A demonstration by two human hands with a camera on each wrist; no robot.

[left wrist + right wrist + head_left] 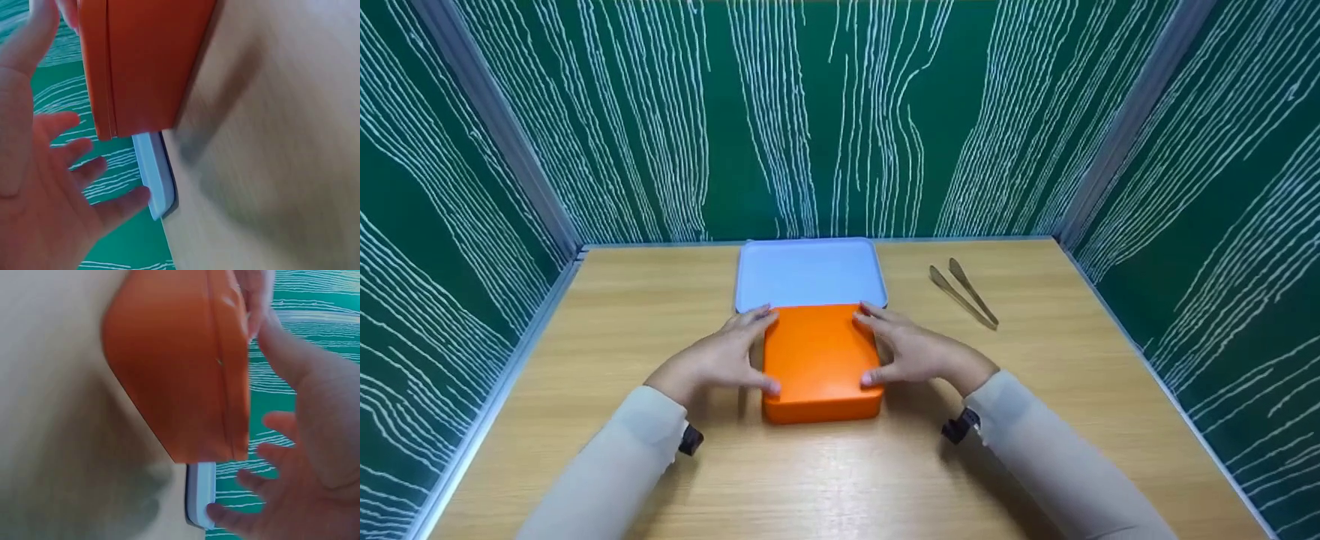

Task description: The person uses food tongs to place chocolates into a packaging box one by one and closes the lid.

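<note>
An orange lidded box (821,352) lies on the table in the head view, between the two hands. A thin seam near its top, seen in both wrist views, marks the lid (94,73). My left hand (727,358) spans the box's left side, thumb by the near corner and fingers by the far one. The right hand (913,349) mirrors it along the right side, thumb tip over the lid's edge. In the wrist views the fingers (279,453) of both hands spread loosely beside the box. Just behind it is a pale blue tray (810,274).
Gold-coloured tongs (964,294) lie spread apart at the back right of the wooden table (622,315). Green panels (840,120) with white wavy lines wall in the back and both sides.
</note>
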